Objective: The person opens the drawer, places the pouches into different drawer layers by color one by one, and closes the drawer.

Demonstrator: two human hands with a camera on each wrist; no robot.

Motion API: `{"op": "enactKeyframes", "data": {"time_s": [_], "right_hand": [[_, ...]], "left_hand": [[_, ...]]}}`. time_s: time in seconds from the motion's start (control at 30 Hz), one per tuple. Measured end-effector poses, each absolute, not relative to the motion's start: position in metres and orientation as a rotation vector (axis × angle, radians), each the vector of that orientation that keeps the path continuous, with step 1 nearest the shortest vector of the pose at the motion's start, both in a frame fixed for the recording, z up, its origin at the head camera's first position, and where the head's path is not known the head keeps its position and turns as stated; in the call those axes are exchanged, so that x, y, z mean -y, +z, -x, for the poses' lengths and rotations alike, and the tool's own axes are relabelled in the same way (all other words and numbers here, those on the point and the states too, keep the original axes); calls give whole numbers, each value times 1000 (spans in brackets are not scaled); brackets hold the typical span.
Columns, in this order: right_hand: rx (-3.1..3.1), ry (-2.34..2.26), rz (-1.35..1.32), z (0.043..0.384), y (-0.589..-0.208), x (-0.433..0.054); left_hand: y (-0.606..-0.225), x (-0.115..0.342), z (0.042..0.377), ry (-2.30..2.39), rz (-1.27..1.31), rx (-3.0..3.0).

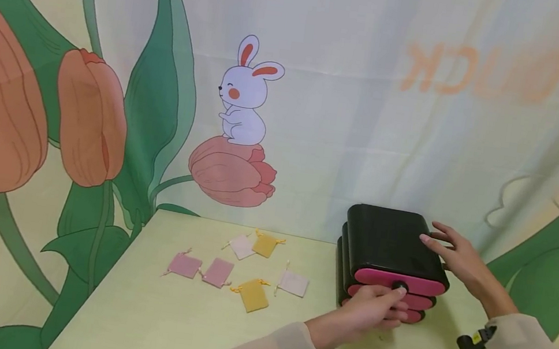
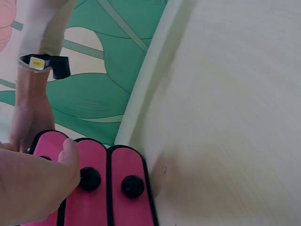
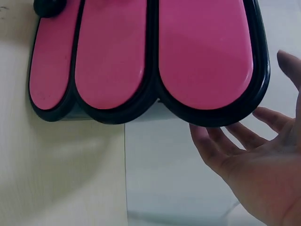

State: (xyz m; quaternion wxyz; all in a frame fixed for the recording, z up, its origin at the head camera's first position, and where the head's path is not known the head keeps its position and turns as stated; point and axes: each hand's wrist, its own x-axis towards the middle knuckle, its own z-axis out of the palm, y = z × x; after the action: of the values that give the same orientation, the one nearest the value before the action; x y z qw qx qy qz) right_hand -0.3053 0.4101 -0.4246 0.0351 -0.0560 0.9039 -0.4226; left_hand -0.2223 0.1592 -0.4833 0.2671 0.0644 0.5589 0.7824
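A black three-tier drawer box (image 1: 389, 240) with pink drawer fronts (image 3: 204, 56) stands on the table. At the top drawer's round black knob (image 1: 400, 285), my left hand (image 1: 369, 313) pinches with thumb and fingertips; in the left wrist view the hand (image 2: 35, 183) covers most of that knob. My right hand (image 1: 462, 264) rests against the box's right side near the top, fingers spread. The right wrist view shows this hand (image 3: 258, 160) with its fingertips partly behind the box edge. All three drawers look closed.
Several small drawstring pouches lie left of the box: pink ones (image 1: 184, 265), yellow ones (image 1: 254, 295) and whitish ones (image 1: 293, 283). Behind the table (image 1: 162, 323) hangs a curtain (image 1: 339, 118) printed with tulips and a rabbit.
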Motion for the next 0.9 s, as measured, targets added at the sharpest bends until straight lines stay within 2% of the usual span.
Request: {"op": "enactKeyframes", "data": {"time_s": [0.43,0.9], "right_hand": [[-2695,-1299,116,311,-438,-413],[-2573,-1370,48,310,-437,-415]], "left_hand": [[-487,-173,227,2230,-61,-1575],[-480,-183,229,2337,150,-1541]]}}
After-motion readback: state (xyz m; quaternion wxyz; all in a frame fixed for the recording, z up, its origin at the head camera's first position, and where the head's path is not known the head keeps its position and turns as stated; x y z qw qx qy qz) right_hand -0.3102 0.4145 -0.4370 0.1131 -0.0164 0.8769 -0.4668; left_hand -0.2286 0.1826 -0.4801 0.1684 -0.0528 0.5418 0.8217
